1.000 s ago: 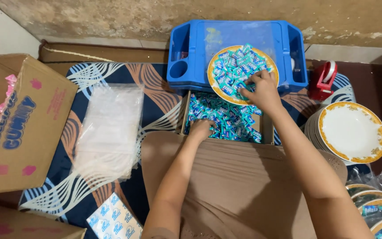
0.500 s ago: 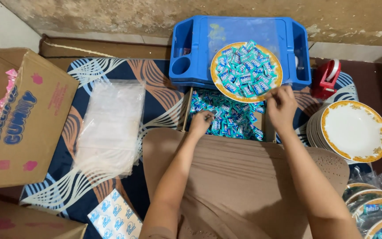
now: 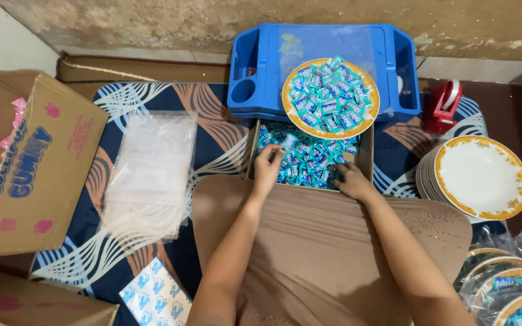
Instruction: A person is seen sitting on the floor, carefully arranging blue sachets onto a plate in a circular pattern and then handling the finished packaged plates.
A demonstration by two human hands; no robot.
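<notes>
A small open cardboard box full of teal wrapped candies lies just in front of me. My left hand rests on the candies at the box's left side, fingers curled over them. My right hand digs into the candies at the right front, fingers bent down; whether either hand grips candies is hidden. Behind the box a gold-rimmed plate heaped with the same candies sits on a blue plastic tray.
A stack of empty gold-rimmed plates stands at the right, with a red tape dispenser behind it. Bagged filled plates lie at bottom right. Clear plastic bags and a big cardboard box are at the left.
My right hand has come back from the candy plate on the tray and dropped into the box. My left hand stayed in the box, shifting slightly.
</notes>
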